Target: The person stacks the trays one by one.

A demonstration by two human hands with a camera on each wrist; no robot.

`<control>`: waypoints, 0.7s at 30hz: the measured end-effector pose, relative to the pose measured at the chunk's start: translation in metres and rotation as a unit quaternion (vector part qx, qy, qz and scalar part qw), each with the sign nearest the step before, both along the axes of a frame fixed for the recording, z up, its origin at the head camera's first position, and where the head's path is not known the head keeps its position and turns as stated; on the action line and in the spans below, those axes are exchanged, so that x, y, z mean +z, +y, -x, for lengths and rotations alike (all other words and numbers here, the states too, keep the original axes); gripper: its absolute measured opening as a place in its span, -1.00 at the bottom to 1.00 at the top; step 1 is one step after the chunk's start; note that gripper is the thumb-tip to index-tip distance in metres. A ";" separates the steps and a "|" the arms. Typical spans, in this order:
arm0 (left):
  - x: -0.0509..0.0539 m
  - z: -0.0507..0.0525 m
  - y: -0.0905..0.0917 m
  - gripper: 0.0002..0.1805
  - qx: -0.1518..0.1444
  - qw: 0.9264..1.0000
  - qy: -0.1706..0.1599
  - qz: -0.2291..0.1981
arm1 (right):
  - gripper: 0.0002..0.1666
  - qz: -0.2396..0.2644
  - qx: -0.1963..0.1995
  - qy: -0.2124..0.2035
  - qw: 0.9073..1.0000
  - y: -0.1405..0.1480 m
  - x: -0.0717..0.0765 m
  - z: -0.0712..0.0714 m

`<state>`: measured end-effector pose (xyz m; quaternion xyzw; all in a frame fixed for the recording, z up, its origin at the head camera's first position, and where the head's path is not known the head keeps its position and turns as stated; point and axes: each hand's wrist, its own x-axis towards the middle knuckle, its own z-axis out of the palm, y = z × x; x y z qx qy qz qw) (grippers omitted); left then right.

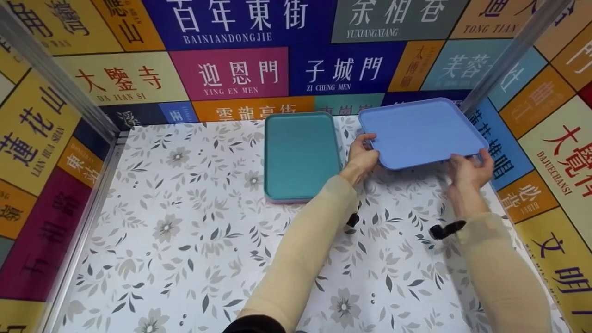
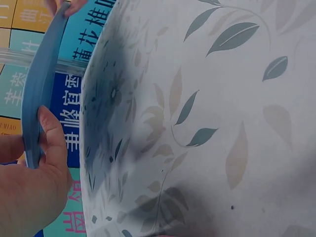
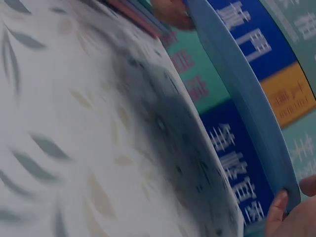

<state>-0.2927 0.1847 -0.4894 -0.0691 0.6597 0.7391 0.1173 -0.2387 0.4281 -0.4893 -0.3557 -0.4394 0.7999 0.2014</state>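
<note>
A blue rectangular tray (image 1: 421,132) with a raised rim is held up off the table, tilted, at the back right. My left hand (image 1: 363,157) pinches its near left corner, and my right hand (image 1: 469,173) grips its near right corner. In the left wrist view the tray (image 2: 38,98) appears edge-on, with the left thumb and fingers on opposite faces. The right wrist view shows the right hand (image 3: 294,217) holding the other end of the tray (image 3: 247,103). Left of it lies a teal tray (image 1: 301,155), with a pinkish edge showing beneath.
The table (image 1: 199,259) wears a white cloth with a grey floral print. Colourful panels with Chinese lettering (image 1: 231,74) stand behind and along both sides. Metal posts (image 1: 513,60) rise at the back corners. Black straps (image 1: 446,230) sit near the wrists.
</note>
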 end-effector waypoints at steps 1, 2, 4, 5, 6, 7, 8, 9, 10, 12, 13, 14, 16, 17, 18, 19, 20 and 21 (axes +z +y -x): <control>0.000 -0.001 -0.001 -0.35 0.002 1.000 -0.001 -0.001 | 0.24 -0.006 -0.001 0.003 1.000 -0.010 -0.003 0.000; 0.000 -0.001 -0.001 -0.34 0.003 1.000 -0.001 0.000 | 0.24 -0.012 -0.001 0.007 1.000 -0.020 -0.005 0.000; 0.000 -0.002 -0.002 -0.34 0.006 1.000 -0.002 0.000 | 0.23 -0.028 -0.003 0.011 1.000 -0.038 -0.008 0.001; 0.000 -0.003 -0.002 -0.34 0.007 1.000 -0.004 -0.002 | 0.22 -0.031 -0.003 0.014 0.999 -0.045 -0.009 0.001; 0.000 -0.003 -0.003 -0.34 0.009 1.000 -0.004 -0.003 | 0.22 -0.032 -0.003 0.018 0.999 -0.052 -0.010 0.001; 0.000 -0.003 -0.003 -0.34 0.011 1.000 -0.004 -0.003 | 0.21 -0.037 -0.005 0.021 0.999 -0.057 -0.011 0.001; -0.001 -0.003 -0.003 -0.34 0.013 1.000 -0.003 -0.003 | 0.21 -0.039 -0.006 0.024 0.999 -0.062 -0.011 0.000; -0.001 -0.004 -0.003 -0.34 0.017 1.000 -0.001 -0.005 | 0.20 -0.043 -0.006 0.027 0.999 -0.065 -0.010 0.000; -0.001 -0.004 -0.004 -0.34 0.021 1.000 -0.001 -0.007 | 0.20 -0.044 -0.004 0.028 0.999 -0.067 -0.010 -0.001; -0.001 -0.005 -0.005 -0.34 0.024 1.000 -0.001 -0.012 | 0.19 -0.048 -0.001 0.026 0.999 -0.069 -0.008 -0.001; 0.000 -0.005 -0.005 -0.33 0.025 1.000 -0.001 -0.015 | 0.20 -0.050 0.003 0.021 0.999 -0.070 -0.007 -0.002; 0.000 -0.006 -0.006 -0.33 0.025 0.999 -0.004 -0.019 | 0.20 -0.049 0.006 0.016 0.999 -0.070 -0.007 -0.002; 0.001 -0.007 -0.008 -0.33 0.021 0.999 -0.010 -0.025 | 0.20 -0.046 0.013 0.006 0.999 -0.069 -0.006 -0.002; 0.002 -0.007 -0.009 -0.34 0.017 0.999 -0.012 -0.027 | 0.20 -0.045 0.016 0.001 0.999 -0.068 -0.005 -0.002; 0.003 -0.008 -0.010 -0.35 0.013 1.000 -0.012 -0.024 | 0.20 -0.043 0.016 -0.002 0.999 -0.068 -0.005 -0.002; 0.004 -0.008 -0.012 -0.36 0.008 1.000 -0.013 -0.022 | 0.20 -0.039 0.015 -0.003 0.999 -0.067 -0.004 -0.002; 0.005 -0.008 -0.014 -0.38 0.003 1.000 -0.014 -0.020 | 0.19 -0.038 0.015 -0.003 0.999 -0.066 -0.004 -0.002; 0.006 -0.007 -0.016 -0.40 0.000 1.000 -0.013 -0.019 | 0.19 -0.038 0.016 -0.002 0.999 -0.064 -0.003 -0.003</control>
